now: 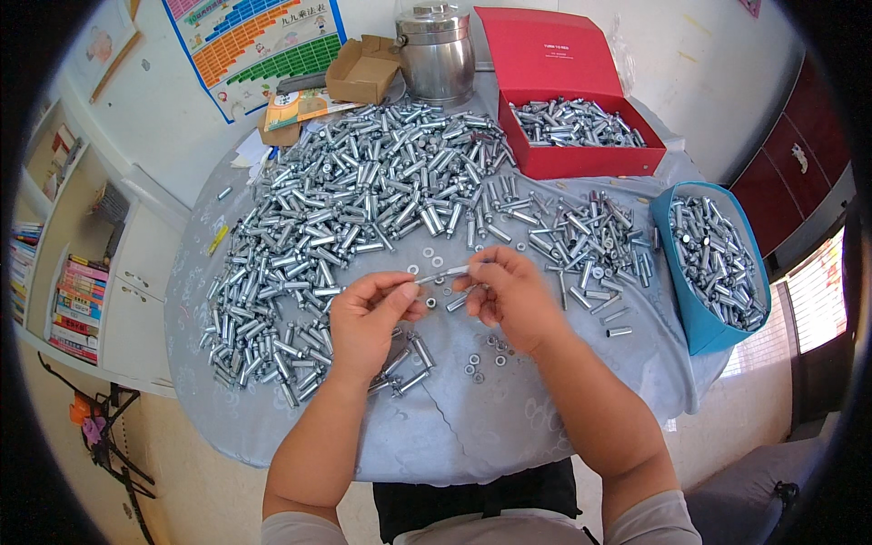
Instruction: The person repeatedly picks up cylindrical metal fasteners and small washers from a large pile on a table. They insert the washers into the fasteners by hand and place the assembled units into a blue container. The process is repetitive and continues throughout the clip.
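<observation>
At the far left of the frame stood a white shelf unit [136, 272] with rows of coloured books [74, 309], and a bright chart [259, 45] hung on the wall at upper left. Beside it, the tabletop [454, 427], round and draped in a pale grey cloth, filled the middle of the picture. Its left and upper-centre parts lay under a broad heap of loose silver metal sleeves [363, 191], still unsorted, which was by far the greatest share of the parts in sight.

Just below centre, the left hand [368, 318] pinched one end of a thin silver bolt [445, 272] between thumb and forefinger, the other fingers curled in. The right hand [513, 295] met it from the other side, its fingertips closed on the far end of the same bolt, so the piece was held level between both hands just above the cloth. Small washers and nuts [481, 359] lay scattered on the cloth just under and before the hands.

At top centre stood an open cardboard box [363, 68] and a steel pot with a lid [436, 50]. Right of them an open red box [581, 136] held a layer of silver pieces, a smaller spread of bolts [590, 245] lay below it, and at the right edge a blue bin [713, 268] was well filled. Judging by those two containers against the heap, a fair portion seemed finished and much more remained.
</observation>
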Tool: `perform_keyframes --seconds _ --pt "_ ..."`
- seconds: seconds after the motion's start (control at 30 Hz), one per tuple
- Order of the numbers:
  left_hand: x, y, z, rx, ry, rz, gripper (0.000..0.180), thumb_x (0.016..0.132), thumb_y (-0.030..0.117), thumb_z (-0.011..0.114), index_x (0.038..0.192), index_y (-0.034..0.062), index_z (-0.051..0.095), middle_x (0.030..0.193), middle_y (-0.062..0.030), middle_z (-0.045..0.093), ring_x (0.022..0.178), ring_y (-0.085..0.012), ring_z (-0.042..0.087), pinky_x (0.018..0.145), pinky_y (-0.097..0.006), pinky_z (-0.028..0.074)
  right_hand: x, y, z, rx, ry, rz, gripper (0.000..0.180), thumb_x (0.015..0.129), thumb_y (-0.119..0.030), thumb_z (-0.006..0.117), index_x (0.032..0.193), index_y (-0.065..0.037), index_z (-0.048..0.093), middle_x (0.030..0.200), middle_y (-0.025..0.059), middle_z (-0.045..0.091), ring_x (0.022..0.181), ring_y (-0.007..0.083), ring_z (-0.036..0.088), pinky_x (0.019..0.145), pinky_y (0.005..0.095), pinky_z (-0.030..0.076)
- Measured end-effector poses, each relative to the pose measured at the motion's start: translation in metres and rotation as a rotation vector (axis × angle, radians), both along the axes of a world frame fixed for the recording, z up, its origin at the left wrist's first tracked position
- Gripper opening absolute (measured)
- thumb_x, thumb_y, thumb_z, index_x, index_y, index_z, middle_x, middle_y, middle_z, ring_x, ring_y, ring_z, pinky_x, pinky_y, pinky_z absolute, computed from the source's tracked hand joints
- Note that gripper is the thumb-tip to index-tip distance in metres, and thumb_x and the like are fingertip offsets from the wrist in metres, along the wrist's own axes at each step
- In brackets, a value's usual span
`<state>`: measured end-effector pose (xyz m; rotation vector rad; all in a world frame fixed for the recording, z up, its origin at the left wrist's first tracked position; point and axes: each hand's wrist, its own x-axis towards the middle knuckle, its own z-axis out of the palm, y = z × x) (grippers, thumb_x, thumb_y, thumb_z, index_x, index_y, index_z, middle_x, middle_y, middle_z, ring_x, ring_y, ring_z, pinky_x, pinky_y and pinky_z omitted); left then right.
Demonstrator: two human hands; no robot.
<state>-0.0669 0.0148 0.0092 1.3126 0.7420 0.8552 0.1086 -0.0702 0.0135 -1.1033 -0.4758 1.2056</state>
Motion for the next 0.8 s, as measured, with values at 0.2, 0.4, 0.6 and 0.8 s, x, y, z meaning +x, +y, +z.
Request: perform_keyframes --seconds 0.2,0.4,0.6,0.8 --pt "-0.001 0.002 -0.002 0.050 -0.063 -0.017 0.017 0.087 0.003 0.064 0.103 -0.0015 0.063 0.091 -0.0109 0.069 0.075 -0.0156 0.066 0.068 -0.028 0.055 0.005 -0.003 -0.002 0.032 0.262 0.034 0.011 0.088 -0.013 0.054 0.093 -0.003 0.056 0.075 0.0070 0.059 0.051 0.0111 0.051 0.040 0.0233 0.033" --pt "-0.001 -0.001 -0.007 0.162 0.015 -0.129 0.019 0.086 0.001 0.066 0.104 -0.0009 0.065 0.095 -0.0055 0.067 0.080 -0.0101 0.063 0.073 -0.024 0.052 -0.006 0.001 -0.005 -0.013 0.073 0.025 0.012 0.088 -0.012 0.061 0.096 -0.003 0.060 0.072 0.0032 0.056 0.052 0.0089 0.049 0.040 0.0235 0.033" --pt "-0.024 0.015 0.019 0.675 0.392 -0.293 0.024 0.072 0.004 0.073 0.096 0.0082 0.072 0.098 -0.0029 0.066 0.087 -0.0157 0.056 0.079 -0.030 0.045 0.017 0.002 -0.005 0.030 -0.150 -0.625 0.013 0.091 -0.012 0.058 0.096 -0.001 0.060 0.073 0.0023 0.056 0.058 0.0090 0.051 0.052 0.0232 0.041" --pt "-0.026 0.009 0.023 0.952 0.579 -0.558 0.025 0.065 0.008 0.075 0.089 0.0144 0.073 0.105 -0.0028 0.062 0.101 -0.0272 0.048 0.091 -0.037 0.039 0.047 0.001 -0.014 0.138 -0.401 -0.991 0.020 0.091 -0.011 0.056 0.107 0.002 0.058 0.094 0.0088 0.059 0.083 0.0134 0.055 0.077 0.0259 0.045"
